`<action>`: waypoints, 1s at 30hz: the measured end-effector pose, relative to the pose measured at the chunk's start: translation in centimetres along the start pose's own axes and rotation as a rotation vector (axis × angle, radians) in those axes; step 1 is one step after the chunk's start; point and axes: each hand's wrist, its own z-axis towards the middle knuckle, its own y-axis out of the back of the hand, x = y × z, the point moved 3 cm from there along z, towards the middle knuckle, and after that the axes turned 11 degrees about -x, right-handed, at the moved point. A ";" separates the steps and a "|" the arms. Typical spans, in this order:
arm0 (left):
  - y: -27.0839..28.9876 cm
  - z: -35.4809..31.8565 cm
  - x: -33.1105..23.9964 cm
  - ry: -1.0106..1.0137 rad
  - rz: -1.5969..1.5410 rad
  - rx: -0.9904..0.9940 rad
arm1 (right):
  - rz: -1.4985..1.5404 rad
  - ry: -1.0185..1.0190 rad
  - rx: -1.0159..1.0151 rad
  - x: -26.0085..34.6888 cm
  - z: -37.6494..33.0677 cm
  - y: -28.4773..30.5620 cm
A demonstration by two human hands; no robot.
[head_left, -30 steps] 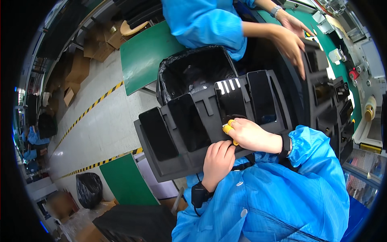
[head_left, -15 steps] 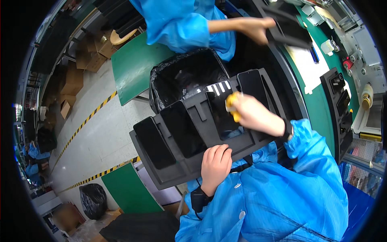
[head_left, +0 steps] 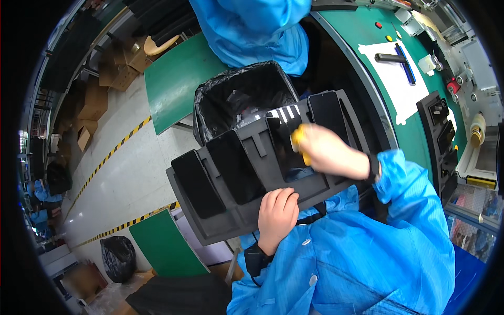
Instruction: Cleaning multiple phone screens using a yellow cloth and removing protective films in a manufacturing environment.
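Observation:
A black foam tray (head_left: pixel 247 210) with several slots lies across my lap, tilted, and black phones fill most of its slots. My left hand (head_left: pixel 276 212) grips the tray's near edge. My right hand (head_left: pixel 326 152), with yellow finger cots on its fingertips, reaches into a middle slot and closes on a dark phone (head_left: pixel 290 152) there. Another black phone (head_left: pixel 328 110) lies in the slot at the far right, and one more (head_left: pixel 197 184) at the far left.
A bin lined with a black bag (head_left: pixel 239 100) stands just beyond the tray. A co-worker in a blue coat (head_left: pixel 257 31) is at the top. The green workbench (head_left: pixel 378 58) curves on the right with a white sheet, tools and another black tray (head_left: pixel 441 142).
My right hand has moved up from the tray's near edge into the middle slot. The view has swung, and the co-worker's hands have left the picture.

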 end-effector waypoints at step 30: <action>-3.5 1.2 -3.4 -0.030 -0.221 0.214 | -0.045 0.224 0.140 -3.5 -6.5 2.1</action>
